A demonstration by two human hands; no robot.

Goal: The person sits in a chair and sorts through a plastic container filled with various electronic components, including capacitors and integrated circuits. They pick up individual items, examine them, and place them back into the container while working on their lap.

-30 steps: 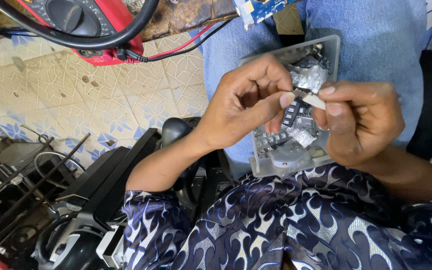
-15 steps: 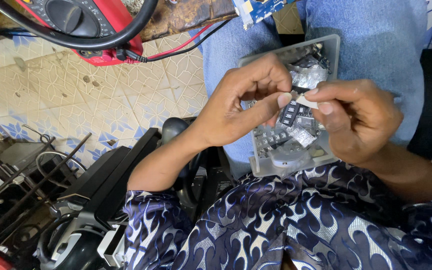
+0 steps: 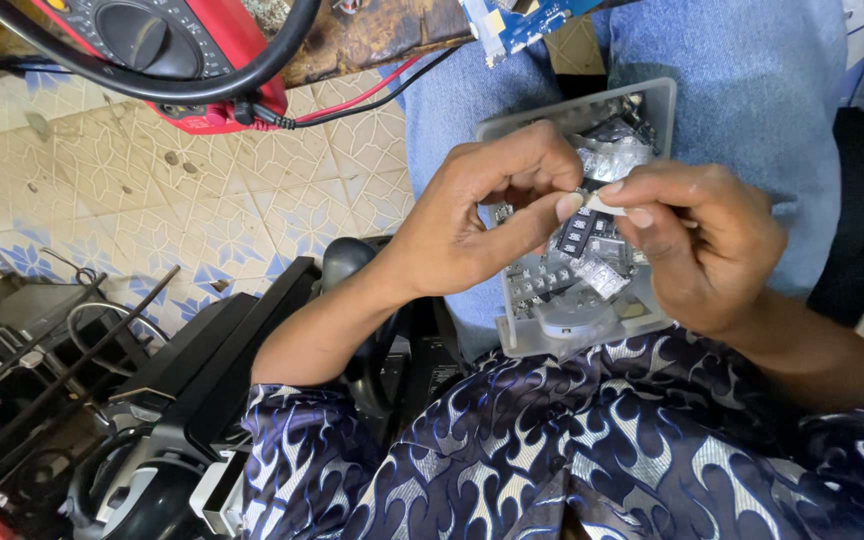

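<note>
Over a grey parts tray (image 3: 652, 100) resting on the lap, the left hand (image 3: 472, 225) and right hand (image 3: 707, 245) pinch one small white strip (image 3: 602, 205) between fingertips, lifted from the tray's components, not yet set anywhere.

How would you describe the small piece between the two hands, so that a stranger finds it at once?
On the lap in blue jeans rests a grey tray of components. Above it, the left hand and right hand pinch a small white strip; unlike the dark chips below, it is pale and lifted.

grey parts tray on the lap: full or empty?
Partly full. The grey tray holds small dark components and clear packets; both hands, left hand and right hand, pinch a small white piece above it.
</note>
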